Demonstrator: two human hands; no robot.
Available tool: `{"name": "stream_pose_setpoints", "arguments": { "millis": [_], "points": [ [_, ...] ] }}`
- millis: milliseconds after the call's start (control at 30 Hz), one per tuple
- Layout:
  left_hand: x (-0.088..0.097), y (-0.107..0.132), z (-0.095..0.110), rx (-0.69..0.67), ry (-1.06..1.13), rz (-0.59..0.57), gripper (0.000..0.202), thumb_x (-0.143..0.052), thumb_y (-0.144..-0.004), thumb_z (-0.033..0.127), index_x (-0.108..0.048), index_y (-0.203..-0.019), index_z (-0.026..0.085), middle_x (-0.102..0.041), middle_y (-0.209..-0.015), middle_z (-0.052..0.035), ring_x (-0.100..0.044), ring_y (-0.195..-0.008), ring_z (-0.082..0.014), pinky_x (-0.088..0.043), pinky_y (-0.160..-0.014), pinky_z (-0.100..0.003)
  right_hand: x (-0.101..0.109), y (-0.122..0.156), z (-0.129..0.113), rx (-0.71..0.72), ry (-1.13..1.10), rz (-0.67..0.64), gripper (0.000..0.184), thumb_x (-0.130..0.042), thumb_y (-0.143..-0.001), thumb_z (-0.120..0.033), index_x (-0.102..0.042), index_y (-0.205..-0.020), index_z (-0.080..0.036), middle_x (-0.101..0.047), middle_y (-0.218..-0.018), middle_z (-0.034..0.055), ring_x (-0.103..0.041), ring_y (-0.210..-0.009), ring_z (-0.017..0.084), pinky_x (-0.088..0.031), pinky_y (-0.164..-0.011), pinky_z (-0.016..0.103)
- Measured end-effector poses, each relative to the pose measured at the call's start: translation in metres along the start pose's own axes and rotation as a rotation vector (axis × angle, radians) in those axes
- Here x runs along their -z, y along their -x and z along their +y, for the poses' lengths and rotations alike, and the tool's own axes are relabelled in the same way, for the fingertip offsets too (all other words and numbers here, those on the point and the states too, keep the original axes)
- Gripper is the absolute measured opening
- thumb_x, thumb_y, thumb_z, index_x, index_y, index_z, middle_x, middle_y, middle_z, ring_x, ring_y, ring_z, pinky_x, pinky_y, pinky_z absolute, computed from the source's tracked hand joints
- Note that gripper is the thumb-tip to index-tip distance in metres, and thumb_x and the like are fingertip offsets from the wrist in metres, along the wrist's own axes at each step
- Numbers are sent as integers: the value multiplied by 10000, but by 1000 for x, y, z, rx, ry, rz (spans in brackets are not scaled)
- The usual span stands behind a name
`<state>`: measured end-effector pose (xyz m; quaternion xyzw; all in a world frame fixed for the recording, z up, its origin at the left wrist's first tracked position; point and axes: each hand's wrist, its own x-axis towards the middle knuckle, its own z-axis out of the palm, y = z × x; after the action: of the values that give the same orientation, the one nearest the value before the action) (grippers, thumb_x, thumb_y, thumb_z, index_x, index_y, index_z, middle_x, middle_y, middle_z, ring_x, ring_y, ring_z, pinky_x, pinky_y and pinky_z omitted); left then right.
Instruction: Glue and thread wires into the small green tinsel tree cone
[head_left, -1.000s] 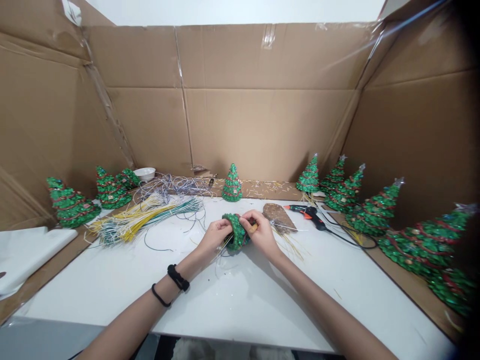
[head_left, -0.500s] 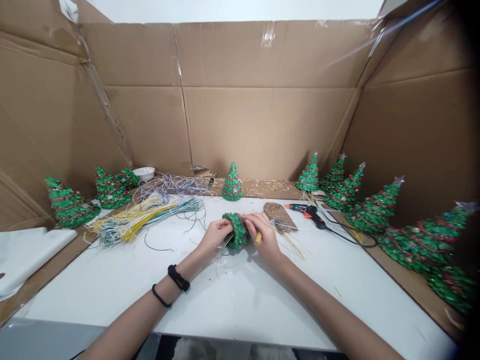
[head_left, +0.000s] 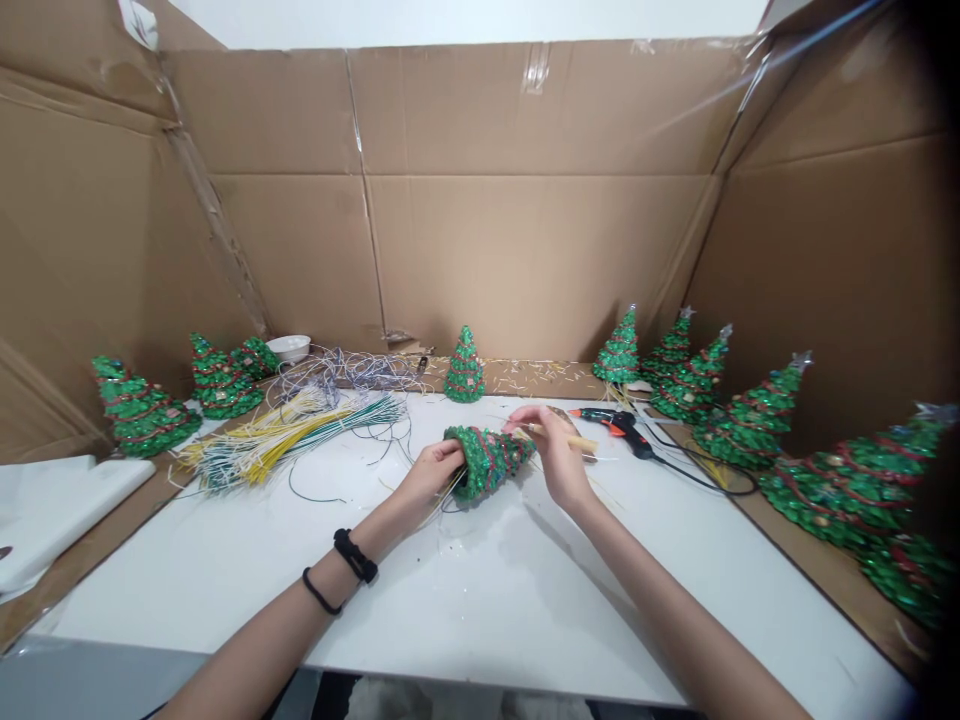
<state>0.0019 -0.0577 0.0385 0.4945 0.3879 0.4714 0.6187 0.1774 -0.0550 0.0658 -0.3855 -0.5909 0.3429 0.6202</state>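
Held tree: a small cone-shaped Christmas tree of glossy green pieces wound with a red garland [head_left: 491,465], tipped on its side over the white tabletop [head_left: 450,590], wide base leftward; whether it rests there or hangs just above, I cannot tell.
Left hand: the left hand [head_left: 433,470] has thumb and fingers clamped on the base rim of the held tree.
Right hand: the right hand [head_left: 556,455] is just beside the tip of the held tree, fingers curled around a slim tool with a yellowish handle [head_left: 581,442]; whether the fingertips also pinch a strand, I cannot tell.
Just changed: the right hand has drawn off the held tree's side, baring its garland and tip, while the left hand has stayed put.
Meaning: the left hand seems to steady the work alone, leaving the tool hand free.
Around the held tree: a yellow, white and green strand bundle [head_left: 292,440] to its left; a black-and-orange glue gun [head_left: 622,428] to its right.
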Motion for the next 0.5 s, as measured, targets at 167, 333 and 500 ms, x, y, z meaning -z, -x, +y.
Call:
{"name": "stream_pose_setpoints", "arguments": {
  "millis": [167,333,500],
  "points": [
    [3,-4,-6,5,61,-67,257,-683,-712,334,-704,-881,142,-486,-434,56,-392,-417,-78,-319,-498,-217,-8,2,4,-22,-106,-138,426,-448,-841,-519,-394,-537,-225,-499,-564,10,-576,-695,195,-480,-726,350],
    [5,-6,-8,20,57,-64,293,-696,-711,329,-704,-943,150,-572,-495,34,-415,-412,-72,-312,-474,-211,-10,3,9,-56,-99,-156,470,-400,-858,-552,-377,-520,-227,-444,-532,-5,-550,-631,174,-480,-715,350],
    [4,-4,-10,1,119,-118,374,-702,-704,341,-677,-1032,164,-702,-775,-30,-590,-605,-122,-411,-570,-215,-12,4,1,-52,-35,-166,491,-397,-845,-592,-362,-518,-227,-454,-529,0,-540,-629,173,-474,-702,340]
  ]
}}
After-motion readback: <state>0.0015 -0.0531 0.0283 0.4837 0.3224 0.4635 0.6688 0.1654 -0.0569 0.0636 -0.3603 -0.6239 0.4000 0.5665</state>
